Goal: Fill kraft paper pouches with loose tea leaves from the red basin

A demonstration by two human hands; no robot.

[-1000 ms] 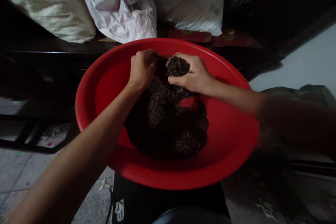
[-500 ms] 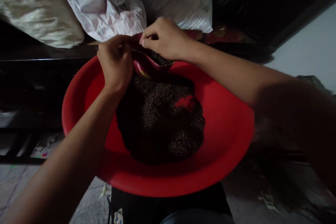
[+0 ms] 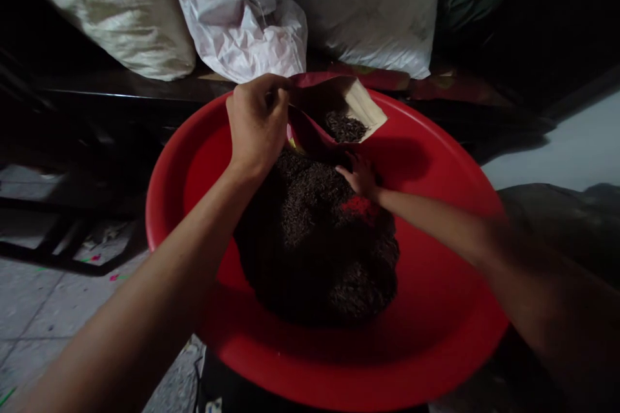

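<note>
A dark red paper bag (image 3: 314, 132) with a pale inner side lies tilted at the back of a red plastic basin (image 3: 450, 297). Its mouth faces right, and dark dry shreds, like loose tea leaves, show inside. My left hand (image 3: 256, 122) is closed on the left end of the bag. Below the mouth, my right hand (image 3: 359, 175) has its fingers apart, at the bag's lower side and just over a heap of dark shreds (image 3: 310, 206). Whether its fingertips touch the bag, I cannot tell. A patch of red basin floor shows through the heap.
Behind the basin, a white plastic sack (image 3: 261, 39), a beige sack (image 3: 130, 19) and a large pale sack (image 3: 368, 6) stand on a dark ledge (image 3: 130, 93). A dark metal frame (image 3: 62, 251) is at the left, above the tiled floor (image 3: 43, 316).
My right hand has left the bag's top edge and moved down to the heap below the mouth. The bag's mouth now shows wider. My left hand keeps its hold; the view has shifted.
</note>
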